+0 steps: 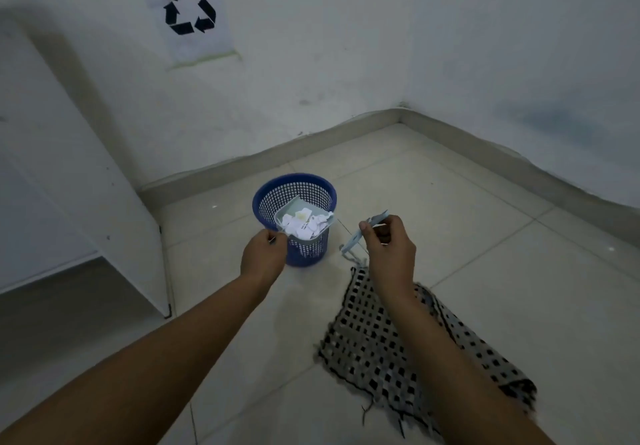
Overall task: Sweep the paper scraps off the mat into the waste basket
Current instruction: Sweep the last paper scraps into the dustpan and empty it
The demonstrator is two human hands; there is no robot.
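A blue mesh waste basket (277, 195) stands on the tiled floor near the wall. My left hand (263, 254) grips the handle of a small grey dustpan (294, 207), held over the basket's rim. White paper scraps (304, 224) fill the pan. My right hand (389, 245) pinches a small pale brush (356, 235), raised just right of the basket. The black-and-white checked mat (381, 347) lies on the floor under my right forearm, partly hidden by it.
A white cabinet (79, 181) stands at the left, close to the basket. A recycling sign (190, 11) is taped on the wall. The room corner and skirting lie behind the basket. Pale floor tiles spread to the right.
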